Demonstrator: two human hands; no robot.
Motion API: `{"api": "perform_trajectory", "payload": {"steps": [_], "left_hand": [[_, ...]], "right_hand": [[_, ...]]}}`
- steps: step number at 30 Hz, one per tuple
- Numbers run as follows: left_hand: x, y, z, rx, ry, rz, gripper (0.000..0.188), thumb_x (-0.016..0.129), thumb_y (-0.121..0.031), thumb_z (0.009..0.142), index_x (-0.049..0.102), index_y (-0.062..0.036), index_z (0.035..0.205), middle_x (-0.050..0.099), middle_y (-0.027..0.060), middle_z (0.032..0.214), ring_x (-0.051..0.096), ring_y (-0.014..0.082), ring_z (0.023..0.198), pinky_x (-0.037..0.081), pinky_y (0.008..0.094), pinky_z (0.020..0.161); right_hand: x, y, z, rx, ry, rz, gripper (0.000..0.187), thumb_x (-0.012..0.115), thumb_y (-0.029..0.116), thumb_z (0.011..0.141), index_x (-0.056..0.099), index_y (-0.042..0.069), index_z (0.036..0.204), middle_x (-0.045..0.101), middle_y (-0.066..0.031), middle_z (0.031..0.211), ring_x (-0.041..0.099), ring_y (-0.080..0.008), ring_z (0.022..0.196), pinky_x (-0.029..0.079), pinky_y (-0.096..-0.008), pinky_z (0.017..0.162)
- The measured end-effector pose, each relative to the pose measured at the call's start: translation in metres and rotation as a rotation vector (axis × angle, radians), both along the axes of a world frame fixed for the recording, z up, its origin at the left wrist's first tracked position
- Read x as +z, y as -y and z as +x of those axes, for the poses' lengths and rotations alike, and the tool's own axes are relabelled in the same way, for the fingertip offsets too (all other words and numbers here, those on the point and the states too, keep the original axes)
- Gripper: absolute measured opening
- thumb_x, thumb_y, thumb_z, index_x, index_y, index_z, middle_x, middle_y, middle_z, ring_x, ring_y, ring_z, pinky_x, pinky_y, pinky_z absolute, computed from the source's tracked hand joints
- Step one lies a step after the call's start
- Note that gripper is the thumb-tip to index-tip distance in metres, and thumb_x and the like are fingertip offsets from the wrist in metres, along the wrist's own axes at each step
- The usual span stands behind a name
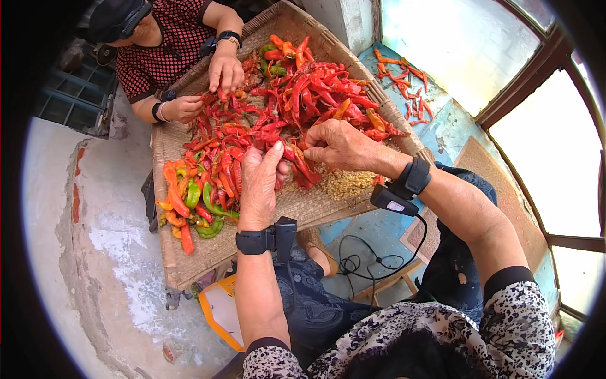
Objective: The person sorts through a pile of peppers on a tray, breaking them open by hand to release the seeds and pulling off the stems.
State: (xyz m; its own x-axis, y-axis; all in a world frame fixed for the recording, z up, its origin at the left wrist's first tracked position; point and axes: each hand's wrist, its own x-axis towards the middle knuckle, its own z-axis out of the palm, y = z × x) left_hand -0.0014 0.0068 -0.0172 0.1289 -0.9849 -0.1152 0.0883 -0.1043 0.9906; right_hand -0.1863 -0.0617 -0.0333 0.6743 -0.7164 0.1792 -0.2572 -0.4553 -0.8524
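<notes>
Head view: the person is sitting at a large woven tray (189, 265) that is carrying a heap of red chili peppers (315, 95). The left hand (260, 186) is reaching over the tray's near edge, back of the hand up, thumb raised, its fingers (268, 158) curling into the peppers just in front of it; what exactly they are pinching is hidden, so I cannot tell whether they are clenching on a pepper. The right hand (341, 146) is coming in from the right, its fingers clenching on a red pepper (303, 167) that is hanging down between the two hands, over a patch of pale seeds (344, 183) lying on the tray. Both wrists are wearing black bands with small devices; a black cable (372, 259) is trailing from the right one toward the floor.

At the tray's near left corner, a smaller pile of orange and green peppers (189, 202) is lying apart from the red heap.

Across the tray, a second person in a dark red dotted top is working: one hand (225, 69) is resting palm-down on the peppers, the other hand (183, 108) is closing on peppers at the tray's far left edge.

Beyond the tray, scattered red peppers (404, 82) are lying on the blue floor (454, 126) near the window.
</notes>
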Motion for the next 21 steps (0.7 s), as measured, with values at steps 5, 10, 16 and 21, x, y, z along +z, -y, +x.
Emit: {"api": "perform_trajectory", "payload": {"steps": [5, 10, 16, 21], "left_hand": [[-0.005, -0.002, 0.015, 0.113, 0.007, 0.022, 0.016, 0.064, -0.023, 0.091, 0.055, -0.009, 0.092, 0.054, -0.0036, 0.074, 0.046, 0.0038, 0.057, 0.037, 0.0197, 0.05], [-0.006, -0.002, 0.009, 0.106, 0.096, 0.069, 0.018, 0.066, -0.024, 0.089, 0.056, -0.0091, 0.089, 0.053, -0.0043, 0.069, 0.045, 0.0036, 0.053, 0.036, 0.0199, 0.047], [0.002, -0.002, -0.007, 0.021, 0.115, 0.034, 0.016, 0.065, -0.021, 0.091, 0.06, -0.0075, 0.098, 0.058, -0.0041, 0.072, 0.046, 0.0031, 0.055, 0.037, 0.0191, 0.049], [0.0, -0.003, -0.012, -0.074, 0.208, 0.01, 0.017, 0.064, -0.019, 0.091, 0.062, -0.0059, 0.103, 0.062, -0.0024, 0.079, 0.05, 0.0032, 0.06, 0.041, 0.0196, 0.053]], "right_hand": [[0.023, 0.007, -0.002, -0.02, 0.008, 0.025, 0.021, 0.061, 0.018, 0.092, 0.062, -0.001, 0.085, 0.061, -0.0033, 0.068, 0.057, -0.0097, 0.063, 0.048, -0.0279, 0.055], [0.042, 0.038, -0.017, -0.315, 0.201, 0.013, 0.034, 0.059, 0.024, 0.095, 0.058, -0.005, 0.112, 0.063, -0.0051, 0.076, 0.056, -0.0123, 0.064, 0.05, -0.0272, 0.055], [0.031, 0.023, -0.004, -0.141, 0.089, -0.173, 0.039, 0.067, 0.032, 0.089, 0.066, -0.003, 0.105, 0.066, -0.0156, 0.074, 0.065, -0.0225, 0.069, 0.051, -0.0372, 0.061], [0.01, 0.002, 0.011, -0.068, -0.019, -0.145, 0.032, 0.068, 0.027, 0.087, 0.066, -0.004, 0.095, 0.065, -0.0174, 0.073, 0.064, -0.0238, 0.066, 0.05, -0.0368, 0.06]]}}
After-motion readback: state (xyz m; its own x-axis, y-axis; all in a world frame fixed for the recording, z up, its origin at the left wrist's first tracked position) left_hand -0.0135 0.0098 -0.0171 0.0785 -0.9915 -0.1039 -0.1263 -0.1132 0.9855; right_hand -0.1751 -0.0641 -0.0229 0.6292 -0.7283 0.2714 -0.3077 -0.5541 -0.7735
